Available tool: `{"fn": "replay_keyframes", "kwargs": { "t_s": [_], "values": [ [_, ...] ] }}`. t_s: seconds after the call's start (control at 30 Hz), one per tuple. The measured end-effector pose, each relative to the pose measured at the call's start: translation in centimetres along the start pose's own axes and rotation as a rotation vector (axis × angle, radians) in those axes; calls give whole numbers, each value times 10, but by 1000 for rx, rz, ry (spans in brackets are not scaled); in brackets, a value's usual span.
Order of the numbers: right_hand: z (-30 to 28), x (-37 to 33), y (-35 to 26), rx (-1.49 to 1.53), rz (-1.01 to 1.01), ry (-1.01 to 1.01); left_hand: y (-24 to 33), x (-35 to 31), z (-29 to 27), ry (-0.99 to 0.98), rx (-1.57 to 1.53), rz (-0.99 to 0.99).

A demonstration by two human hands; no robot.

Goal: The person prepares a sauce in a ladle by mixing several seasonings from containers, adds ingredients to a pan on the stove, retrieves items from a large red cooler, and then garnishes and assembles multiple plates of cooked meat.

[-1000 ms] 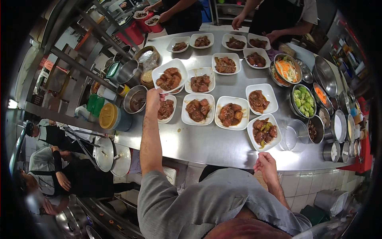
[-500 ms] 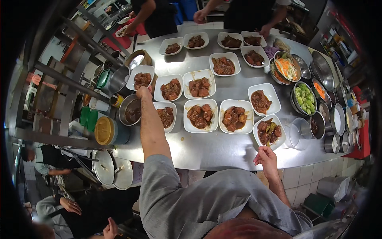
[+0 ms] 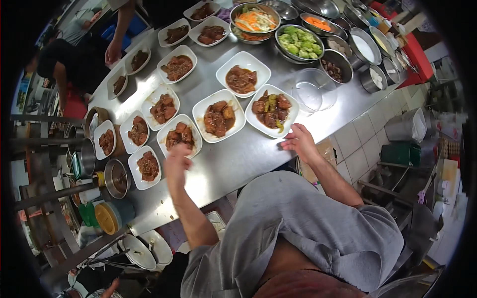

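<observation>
My left hand [image 3: 177,165] hovers at the near rim of a white square bowl of brown stewed meat [image 3: 180,138]. Its fingers look loosely bent and apart, a little blurred, with nothing seen in them. Near the table's front edge is my right hand [image 3: 301,142], its fingers apart and empty. It is just beside another white bowl [image 3: 272,110], where green pepper pieces lie on the meat. Between them sits a bowl of meat in sauce [image 3: 218,119], with one more bowl [image 3: 242,79] behind it. Several similar bowls spread over the steel table [image 3: 218,171] toward the left and back.
A clear round container [image 3: 314,90] stands right of the pepper-topped bowl. Behind it are metal bowls of green vegetables [image 3: 299,41], shredded vegetables [image 3: 255,21] and carrots [image 3: 318,23]. At left are a sauce pot [image 3: 117,178] and a yellow-lidded tub [image 3: 106,218]. Another person's hand [image 3: 113,51] is across the table.
The view has turned to the right. My left hand has left the bowl at the table's left side and come toward the middle. My right hand has opened beside the pepper-topped bowl.
</observation>
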State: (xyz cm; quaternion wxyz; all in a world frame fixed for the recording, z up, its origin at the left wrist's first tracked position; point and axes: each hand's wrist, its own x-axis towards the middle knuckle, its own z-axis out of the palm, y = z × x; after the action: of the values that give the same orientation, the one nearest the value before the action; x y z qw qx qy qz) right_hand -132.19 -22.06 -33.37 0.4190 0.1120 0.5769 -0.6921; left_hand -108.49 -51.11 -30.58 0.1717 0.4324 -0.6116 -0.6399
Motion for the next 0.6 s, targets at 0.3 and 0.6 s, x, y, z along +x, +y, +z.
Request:
{"fn": "replay_keyframes", "kwargs": {
  "t_s": [0.3, 0.6],
  "values": [
    [-6, 31, -10, -150, -50, -134, -53, -15, 127, -23, -443, -129],
    [-83, -1, -14, -360, -4, -272, -36, 18, 160, 53, -789, -17]
  ]
}}
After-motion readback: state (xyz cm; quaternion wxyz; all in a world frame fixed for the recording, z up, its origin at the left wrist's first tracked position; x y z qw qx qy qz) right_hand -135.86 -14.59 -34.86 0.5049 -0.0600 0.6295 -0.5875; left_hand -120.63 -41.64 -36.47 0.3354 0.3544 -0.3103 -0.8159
